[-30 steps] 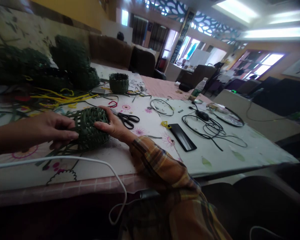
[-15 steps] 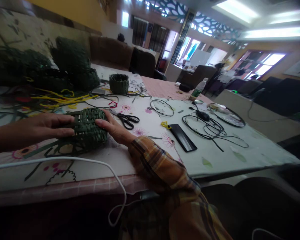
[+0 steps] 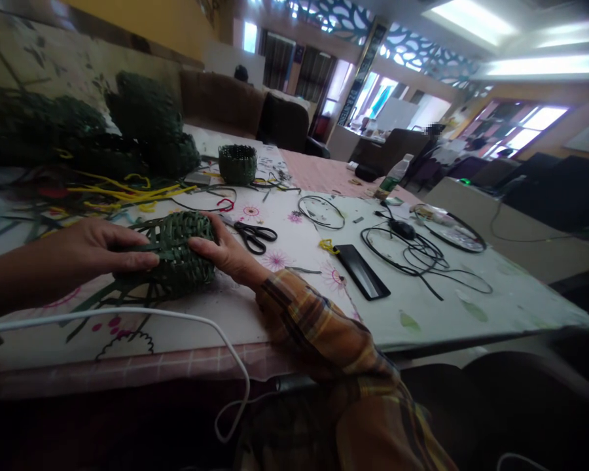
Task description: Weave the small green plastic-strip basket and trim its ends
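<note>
A green woven basket (image 3: pixel 184 252) lies on its side on the flowered tablecloth, loose strips sticking out at its left. My right hand (image 3: pixel 226 252) grips its right end, thumb on the near side and fingers behind. At the left end, my left hand (image 3: pixel 105 248) pinches a green strip of the basket between thumb and fingers. Black-handled scissors (image 3: pixel 255 235) rest just beyond my right hand. A small upright woven basket (image 3: pixel 237 165) stands farther back.
Dark green woven pieces (image 3: pixel 147 118) and yellow strips (image 3: pixel 122 191) lie at the back left. To the right are a black tray (image 3: pixel 362 271), a coiled black cable (image 3: pixel 402 245) and a bottle (image 3: pixel 394 176). A white cable (image 3: pixel 177 314) crosses in front.
My left hand has moved slightly right along the basket, its thumb and fingers now closer together on a strip. My right hand keeps its grip. The whole view has shifted a little.
</note>
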### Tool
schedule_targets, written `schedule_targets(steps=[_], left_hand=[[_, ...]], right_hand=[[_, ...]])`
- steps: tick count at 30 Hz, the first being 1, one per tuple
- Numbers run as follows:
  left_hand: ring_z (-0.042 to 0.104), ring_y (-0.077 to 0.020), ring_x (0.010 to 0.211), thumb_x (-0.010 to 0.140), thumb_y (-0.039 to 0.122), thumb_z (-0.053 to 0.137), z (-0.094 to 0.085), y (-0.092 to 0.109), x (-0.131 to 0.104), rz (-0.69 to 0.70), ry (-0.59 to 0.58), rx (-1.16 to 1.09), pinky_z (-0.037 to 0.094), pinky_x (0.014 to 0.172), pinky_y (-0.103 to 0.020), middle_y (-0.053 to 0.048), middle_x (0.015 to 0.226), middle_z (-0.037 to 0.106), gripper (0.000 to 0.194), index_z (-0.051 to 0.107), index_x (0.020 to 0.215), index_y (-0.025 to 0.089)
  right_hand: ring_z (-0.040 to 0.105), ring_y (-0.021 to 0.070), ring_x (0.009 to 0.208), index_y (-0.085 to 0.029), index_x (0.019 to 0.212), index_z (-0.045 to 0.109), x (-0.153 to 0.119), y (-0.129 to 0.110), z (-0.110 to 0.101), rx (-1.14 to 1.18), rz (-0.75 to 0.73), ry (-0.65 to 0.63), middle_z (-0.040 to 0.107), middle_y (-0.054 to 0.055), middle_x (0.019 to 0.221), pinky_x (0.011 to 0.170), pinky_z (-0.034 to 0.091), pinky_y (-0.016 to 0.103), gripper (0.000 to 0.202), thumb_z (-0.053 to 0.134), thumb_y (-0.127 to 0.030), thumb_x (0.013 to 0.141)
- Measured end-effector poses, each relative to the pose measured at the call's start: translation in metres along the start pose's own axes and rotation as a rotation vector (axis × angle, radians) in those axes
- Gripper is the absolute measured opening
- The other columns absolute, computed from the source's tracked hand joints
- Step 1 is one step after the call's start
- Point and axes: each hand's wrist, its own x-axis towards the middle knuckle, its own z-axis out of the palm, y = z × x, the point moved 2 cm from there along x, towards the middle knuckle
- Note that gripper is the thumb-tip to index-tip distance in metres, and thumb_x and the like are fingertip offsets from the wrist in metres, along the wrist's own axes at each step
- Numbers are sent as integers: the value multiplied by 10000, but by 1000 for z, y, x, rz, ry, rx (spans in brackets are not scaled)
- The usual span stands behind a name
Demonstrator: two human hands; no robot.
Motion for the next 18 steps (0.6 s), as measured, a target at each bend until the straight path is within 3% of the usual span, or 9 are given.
schedule_targets(steps=[2,6,10,12,15,18], left_hand=[[657,-228,611,573,744,750,5,8,-1,-29,-85,-6,622,585,-373,-5,670,688,493,785,688,266],[681,-245,662,569,783,712,10,17,-2,-21,-47,70,622,633,-371,-3,705,732,543,784,695,259],[733,-313,840,515,828,692,6,15,-1,-23,18,151,651,798,-457,-26,835,762,634,788,760,251],[742,-345,915,489,839,693,4,13,1,-47,-5,141,654,823,-482,-36,869,754,669,790,788,248],[744,-336,845,526,811,705,6,10,4,-88,-118,20,666,791,-499,-39,794,737,602,779,736,251],[728,-313,768,561,765,732,10,6,5,-112,-129,-78,669,753,-500,-38,692,698,526,770,690,257]], right_hand=[[620,248,1229,-258,1306,521,1,1,0,-12,2,14,642,33,1247,1171,493,447,725,823,-588,736],[611,248,1264,-250,1321,531,2,2,-1,-49,1,46,645,41,1281,1177,490,438,745,838,-576,725],[589,253,1318,-242,1323,546,2,0,-2,-57,12,45,641,49,1324,1200,478,439,724,836,-557,739],[578,253,1334,-245,1326,547,2,0,-2,-52,19,43,636,49,1338,1210,470,435,726,835,-557,738],[584,247,1322,-251,1346,534,2,0,-2,-39,23,30,634,47,1339,1210,469,424,749,829,-571,736],[605,246,1293,-241,1355,518,1,1,-3,-41,8,35,635,55,1328,1200,476,429,771,828,-578,735]])
